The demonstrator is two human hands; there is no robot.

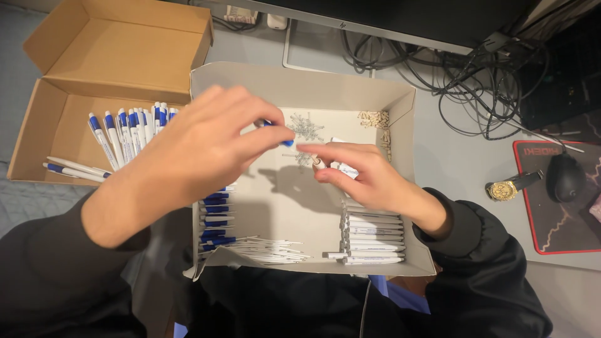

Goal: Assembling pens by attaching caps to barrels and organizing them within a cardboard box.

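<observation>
Hands meet over the middle of the grey tray [400,106], which sits on the surface [463,156] right in front of me. Left hand [200,147] has thumb and forefinger pinched on a small blue pen part [287,142], only its tip showing past the fingertips. Right hand [363,172] is closed on a white pen barrel [319,163], held just right of the blue part; I cannot tell whether the two pieces touch. Inside the tray I see: a row of white barrels [374,235] stacked along the right wall, a row of blue parts [216,219] along the left wall partly under my left wrist, thin white refills [269,250] fanned out at the near edge, a loose pile of small springs [307,127] at the far middle, and a small pile of tan pieces [374,119] in the far right corner. Left of the tray, an open brown cardboard box [113,56] holds assembled blue-and-white pens [128,134], most standing in a row, a few lying flat at its left side. Right of the tray: a gold wristwatch [504,189], then a black mouse [565,177] on a red-edged mouse mat [551,231]. Far right, tangled black cables [463,69] under the monitor edge.
</observation>
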